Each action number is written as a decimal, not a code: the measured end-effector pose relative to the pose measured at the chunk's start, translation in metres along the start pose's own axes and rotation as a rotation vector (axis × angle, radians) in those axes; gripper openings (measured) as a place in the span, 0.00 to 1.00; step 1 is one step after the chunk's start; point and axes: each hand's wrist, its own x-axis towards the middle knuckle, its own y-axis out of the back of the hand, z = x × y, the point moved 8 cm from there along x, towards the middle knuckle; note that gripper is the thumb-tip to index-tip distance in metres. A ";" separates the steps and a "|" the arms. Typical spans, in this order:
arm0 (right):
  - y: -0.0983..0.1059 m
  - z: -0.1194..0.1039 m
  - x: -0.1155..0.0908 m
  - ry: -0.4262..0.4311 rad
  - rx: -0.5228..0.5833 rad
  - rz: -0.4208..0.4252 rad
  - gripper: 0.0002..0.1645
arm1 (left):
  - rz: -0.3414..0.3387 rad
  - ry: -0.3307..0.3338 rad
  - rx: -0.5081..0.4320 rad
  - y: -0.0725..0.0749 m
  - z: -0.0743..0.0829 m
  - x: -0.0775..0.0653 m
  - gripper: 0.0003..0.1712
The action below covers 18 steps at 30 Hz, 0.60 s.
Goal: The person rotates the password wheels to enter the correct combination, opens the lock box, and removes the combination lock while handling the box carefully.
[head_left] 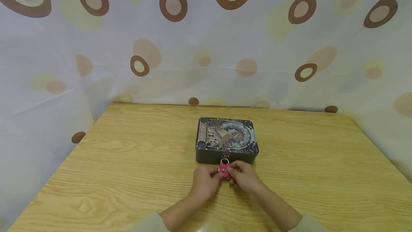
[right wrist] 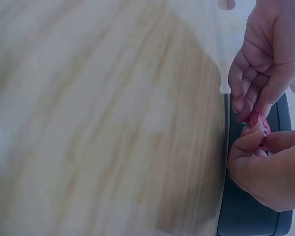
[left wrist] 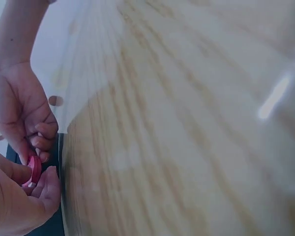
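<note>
A pink combination padlock (head_left: 224, 170) with small number dials hangs at the front of a dark tin box (head_left: 226, 159). Its silver shackle (head_left: 224, 160) meets the reddish metal latch (head_left: 226, 154) on the box's front. On the left side, my left hand (head_left: 204, 182) pinches the lock body between thumb and fingers. From the right, my right hand (head_left: 247, 178) grips it too, the thumb over the dials. Both wrist views show the padlock (right wrist: 259, 121) edge-on between the two hands, partly covered by fingertips.
The box's closed lid (head_left: 230, 135) carries an ornate printed picture. Under it lies a wood-grain table (head_left: 145, 153). A pale curtain (head_left: 206, 38) with brown and yellow ovals hangs behind the table and along its sides.
</note>
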 end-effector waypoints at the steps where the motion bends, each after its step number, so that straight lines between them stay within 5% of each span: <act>1: 0.000 -0.001 0.000 -0.001 0.004 0.005 0.08 | 0.015 -0.009 0.012 0.001 0.001 0.000 0.06; 9: -0.004 0.000 -0.005 -0.025 0.112 0.049 0.07 | 0.133 -0.053 0.094 0.005 0.008 -0.003 0.05; 18: -0.006 0.002 -0.005 -0.001 0.161 0.083 0.08 | 0.193 -0.024 0.027 0.007 0.008 -0.005 0.04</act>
